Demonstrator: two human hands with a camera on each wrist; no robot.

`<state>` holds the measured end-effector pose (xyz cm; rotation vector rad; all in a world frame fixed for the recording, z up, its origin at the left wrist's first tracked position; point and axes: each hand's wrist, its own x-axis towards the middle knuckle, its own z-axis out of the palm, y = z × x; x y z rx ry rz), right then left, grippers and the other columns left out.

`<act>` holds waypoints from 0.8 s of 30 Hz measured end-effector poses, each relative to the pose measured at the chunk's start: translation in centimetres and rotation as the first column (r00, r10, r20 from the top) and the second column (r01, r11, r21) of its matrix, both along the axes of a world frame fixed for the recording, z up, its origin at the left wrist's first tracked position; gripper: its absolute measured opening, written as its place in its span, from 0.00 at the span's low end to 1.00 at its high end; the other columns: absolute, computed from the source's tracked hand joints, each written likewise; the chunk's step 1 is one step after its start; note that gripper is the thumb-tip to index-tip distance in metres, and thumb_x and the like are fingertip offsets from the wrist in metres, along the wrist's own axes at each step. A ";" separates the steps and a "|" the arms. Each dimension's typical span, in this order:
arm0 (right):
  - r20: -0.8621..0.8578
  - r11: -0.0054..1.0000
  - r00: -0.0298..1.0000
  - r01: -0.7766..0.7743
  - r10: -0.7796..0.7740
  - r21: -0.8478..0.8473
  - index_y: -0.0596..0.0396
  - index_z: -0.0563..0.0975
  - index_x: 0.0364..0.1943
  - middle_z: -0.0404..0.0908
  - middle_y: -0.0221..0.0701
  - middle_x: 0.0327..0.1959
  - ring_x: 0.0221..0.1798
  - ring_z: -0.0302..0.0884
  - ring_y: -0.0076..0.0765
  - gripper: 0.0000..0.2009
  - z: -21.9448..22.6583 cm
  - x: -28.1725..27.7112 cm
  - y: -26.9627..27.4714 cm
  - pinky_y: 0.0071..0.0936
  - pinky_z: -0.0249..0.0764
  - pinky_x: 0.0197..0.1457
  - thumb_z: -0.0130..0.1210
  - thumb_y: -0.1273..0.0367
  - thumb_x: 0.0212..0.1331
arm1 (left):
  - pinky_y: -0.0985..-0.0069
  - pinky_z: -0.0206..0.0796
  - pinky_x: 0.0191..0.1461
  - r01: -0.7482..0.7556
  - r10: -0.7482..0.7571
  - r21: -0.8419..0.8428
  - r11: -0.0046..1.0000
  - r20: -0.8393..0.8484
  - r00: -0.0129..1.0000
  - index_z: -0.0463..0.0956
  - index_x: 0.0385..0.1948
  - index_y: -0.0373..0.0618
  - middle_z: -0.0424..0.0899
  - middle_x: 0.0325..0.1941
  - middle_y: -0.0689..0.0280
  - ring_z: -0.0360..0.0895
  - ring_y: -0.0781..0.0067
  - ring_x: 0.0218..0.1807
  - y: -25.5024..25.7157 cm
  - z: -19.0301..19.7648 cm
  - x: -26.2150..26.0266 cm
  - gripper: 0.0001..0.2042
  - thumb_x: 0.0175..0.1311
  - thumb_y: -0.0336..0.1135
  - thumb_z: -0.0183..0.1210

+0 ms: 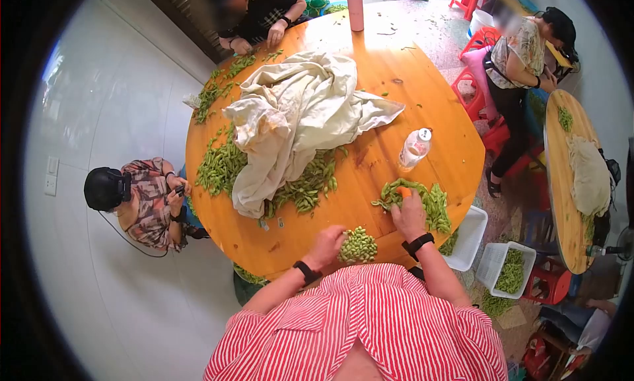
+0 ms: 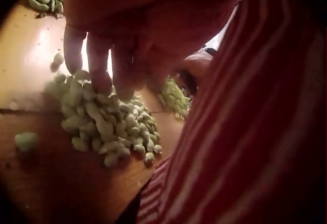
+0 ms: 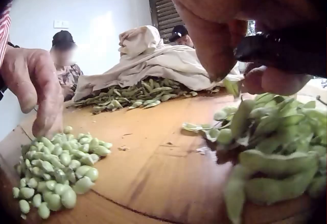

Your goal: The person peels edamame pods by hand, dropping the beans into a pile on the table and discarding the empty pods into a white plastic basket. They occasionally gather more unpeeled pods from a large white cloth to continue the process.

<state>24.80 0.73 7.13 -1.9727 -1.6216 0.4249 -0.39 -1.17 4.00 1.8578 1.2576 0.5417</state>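
Over the shelled beans (image 1: 358, 245), the left hand (image 1: 323, 247) dips open fingers; rightward, the right hand (image 1: 409, 217), nearer the pod pile (image 1: 436, 208), apparently pinches a pod (image 3: 233, 88).

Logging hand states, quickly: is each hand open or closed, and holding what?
Left hand: open, touching the shelled beans.
Right hand: closed, gripping a dark object, identity unclear.
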 end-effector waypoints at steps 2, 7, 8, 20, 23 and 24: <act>-0.014 0.999 1.000 0.019 -0.018 0.047 0.56 0.75 0.44 0.74 0.43 0.39 0.43 0.74 0.51 0.14 -0.6 -0.1 -0.2 0.41 0.71 0.45 0.53 0.74 0.51 | 0.62 0.70 0.46 -0.109 0.132 0.221 0.969 -0.093 0.987 0.75 0.44 0.40 0.79 0.43 0.50 0.77 0.50 0.42 2.5 -2.2 -1.3 0.13 0.56 0.28 0.57; -0.111 0.990 0.985 -0.137 0.132 -0.039 0.58 0.74 0.44 0.73 0.43 0.39 0.46 0.72 0.51 0.14 -3.8 -1.1 -1.2 0.42 0.72 0.46 0.49 0.75 0.50 | 0.60 0.70 0.44 -0.100 0.237 0.319 0.942 -0.427 0.873 0.72 0.46 0.44 0.73 0.40 0.54 0.75 0.51 0.43 7.6 -4.1 -3.9 0.15 0.54 0.27 0.59; -0.117 0.986 0.979 -0.168 0.166 -0.011 0.57 0.75 0.41 0.75 0.45 0.39 0.43 0.73 0.53 0.11 -4.1 -1.3 -1.4 0.40 0.71 0.47 0.50 0.77 0.52 | 0.60 0.70 0.44 -0.144 0.263 0.299 0.943 -0.406 0.875 0.73 0.41 0.44 0.72 0.38 0.55 0.75 0.52 0.42 7.8 -4.6 -4.2 0.12 0.54 0.28 0.59; -0.442 0.911 0.840 -0.398 0.314 -0.110 0.59 0.77 0.39 0.80 0.49 0.29 0.35 0.79 0.53 0.09 -1.9 -3.5 -1.5 0.40 0.74 0.40 0.50 0.71 0.58 | 0.80 0.69 0.33 -0.391 0.486 -0.352 0.850 0.239 0.841 0.79 0.40 0.41 0.80 0.33 0.65 0.76 0.78 0.29 5.5 -1.2 -2.3 0.07 0.66 0.31 0.54; -0.510 0.914 0.813 -0.388 0.282 -0.114 0.60 0.77 0.40 0.79 0.48 0.26 0.33 0.79 0.52 0.10 -1.5 -4.5 -1.3 0.40 0.74 0.38 0.51 0.69 0.57 | 0.85 0.68 0.32 -0.184 0.489 -0.626 0.758 0.357 0.796 0.75 0.45 0.37 0.80 0.33 0.67 0.74 0.84 0.29 4.4 -1.0 -1.2 0.10 0.69 0.31 0.51; -0.530 0.913 0.802 -0.390 0.275 -0.116 0.61 0.77 0.42 0.79 0.48 0.24 0.31 0.80 0.49 0.12 -1.5 -4.7 -1.2 0.37 0.74 0.36 0.51 0.70 0.56 | 0.85 0.68 0.32 -0.173 0.484 -0.632 0.755 0.360 0.798 0.75 0.45 0.37 0.80 0.33 0.67 0.74 0.84 0.29 3.9 -0.5 -0.5 0.10 0.69 0.31 0.51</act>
